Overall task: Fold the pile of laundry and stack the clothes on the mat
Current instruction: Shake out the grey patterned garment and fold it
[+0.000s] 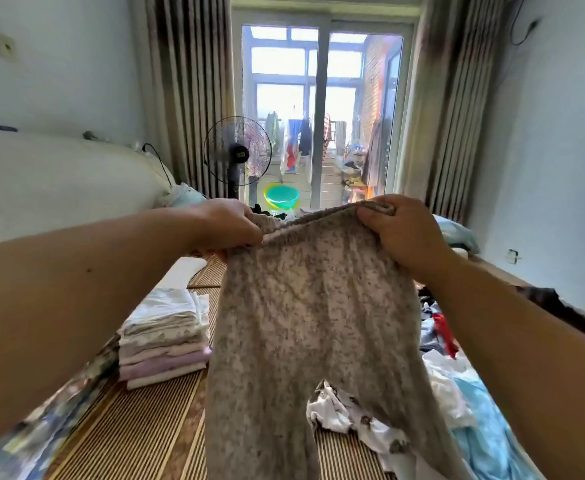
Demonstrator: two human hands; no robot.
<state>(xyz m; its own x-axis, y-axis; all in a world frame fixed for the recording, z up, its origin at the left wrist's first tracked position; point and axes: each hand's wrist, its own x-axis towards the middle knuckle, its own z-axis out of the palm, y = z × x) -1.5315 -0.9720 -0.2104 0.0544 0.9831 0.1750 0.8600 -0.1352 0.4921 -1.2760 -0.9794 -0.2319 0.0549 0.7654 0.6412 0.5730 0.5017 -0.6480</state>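
Both hands held up a grey speckled pair of trousers point(315, 323) by the waistband, out in front, over the striped mat point(138, 427). Left hand point(230, 225) pinched the left end of the band, thumb and fingers closed on the gathered elastic. Right hand point(401, 230) gripped the right end, fingers curled over the top edge, thumb on the near face. Band ran left to right between the hands, slightly higher at the right.

Garment hung straight down from the fingers; long axis vertical, legs dropping out of view at the near edge. Both hands about equally far out along the band.

Folded stack point(166, 337) sat on the mat to the left, below the left forearm, so the left hand was nearer it. Unsorted pile point(453, 382) lay to the right, with a white patterned piece point(346, 414) near the trouser legs.

Judgement: the next fold likely turns on bringing one band end across to the other, leg onto leg.
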